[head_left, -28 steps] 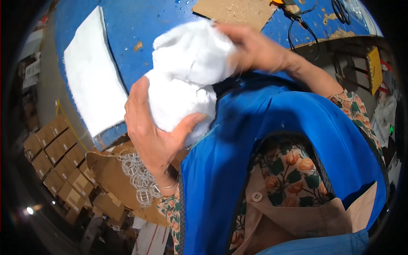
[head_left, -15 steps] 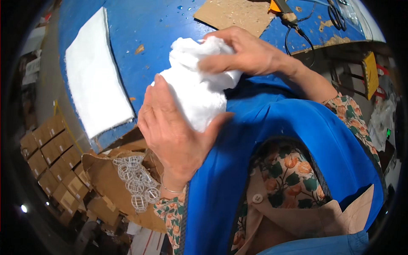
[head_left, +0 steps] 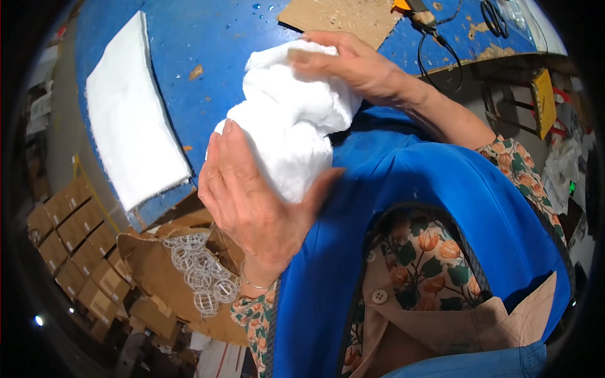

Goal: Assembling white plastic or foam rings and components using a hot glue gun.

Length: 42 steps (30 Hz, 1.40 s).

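A crumpled bundle of soft white cloth (head_left: 283, 107) is held between my hands, over the near edge of the blue table and my lap. My left hand (head_left: 252, 201) wraps its lower end, thumb on the right side and fingers on the left. The upper end lies in my right hand (head_left: 359, 66), its fingers bent over the top; part of its grip is hidden behind the cloth. Whether anything is inside the bundle cannot be seen. A flat, folded white cloth pad (head_left: 129, 113) lies on the table to the left.
The worn blue table (head_left: 208, 38) carries a brown board (head_left: 340, 19) and a black-and-orange tool (head_left: 416, 12) with a cable. Below left, an open carton (head_left: 157, 271) holds several round clear wire-like frames (head_left: 201, 274). Stacked cardboard boxes (head_left: 82, 233) stand beyond; a yellow-topped stool (head_left: 543, 104) is at right.
My right hand has shifted slightly up and left, and the bundle looks fuller at its upper end. My left hand keeps its hold, a little lower and further left.
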Tool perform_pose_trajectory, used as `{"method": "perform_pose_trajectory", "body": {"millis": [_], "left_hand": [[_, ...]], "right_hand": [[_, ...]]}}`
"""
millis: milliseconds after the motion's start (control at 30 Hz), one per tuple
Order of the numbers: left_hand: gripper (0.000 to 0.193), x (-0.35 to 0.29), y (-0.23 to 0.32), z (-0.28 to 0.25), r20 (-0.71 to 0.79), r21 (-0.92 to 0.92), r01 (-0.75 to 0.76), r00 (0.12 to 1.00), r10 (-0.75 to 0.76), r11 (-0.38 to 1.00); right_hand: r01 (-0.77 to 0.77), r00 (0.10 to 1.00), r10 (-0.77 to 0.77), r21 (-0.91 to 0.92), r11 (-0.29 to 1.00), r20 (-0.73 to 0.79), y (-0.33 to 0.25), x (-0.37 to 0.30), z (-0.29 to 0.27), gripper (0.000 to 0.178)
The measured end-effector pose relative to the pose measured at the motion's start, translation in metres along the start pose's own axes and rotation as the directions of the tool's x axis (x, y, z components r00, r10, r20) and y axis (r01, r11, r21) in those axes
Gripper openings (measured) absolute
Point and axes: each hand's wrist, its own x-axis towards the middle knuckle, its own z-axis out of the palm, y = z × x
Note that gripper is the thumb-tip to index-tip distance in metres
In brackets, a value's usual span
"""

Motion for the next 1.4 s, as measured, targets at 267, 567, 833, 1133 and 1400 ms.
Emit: {"method": "perform_pose_trajectory", "body": {"millis": [267, 567, 833, 1133, 1400], "left_hand": [[0.107, 0.003, 0.003, 0.002, -0.022, -0.02, -0.024, 0.999, 0.024, 1.0], [0.094, 0.001, 0.004, 0.002, 0.012, 0.0, -0.029, 1.0, 0.029, 1.0], [0.102, 0.002, 0.002, 0.005, -0.047, -0.061, -0.007, 0.999, 0.004, 0.998], [0.098, 0.007, 0.003, 0.001, -0.028, -0.09, 0.029, 0.999, -0.031, 0.995], [0.096, 0.009, 0.004, 0.0, 0.015, -0.047, -0.025, 1.0, 0.026, 0.999]], "right_hand": [[0.114, 0.992, -0.126, -0.551, 0.827, 0.016, -0.018, -0.021, 0.01, 0.053], [0.325, 0.946, -0.266, -0.572, 0.753, 0.187, -0.011, -0.015, 0.002, 0.053], [0.336, 0.933, -0.336, -0.647, 0.684, 0.13, -0.007, -0.022, 0.018, 0.051], [0.307, 0.941, -0.328, -0.614, 0.727, 0.083, -0.006, -0.017, 0.024, 0.044], [0.274, 0.962, -0.216, -0.616, 0.739, 0.168, -0.01, -0.009, 0.009, 0.052]]}}
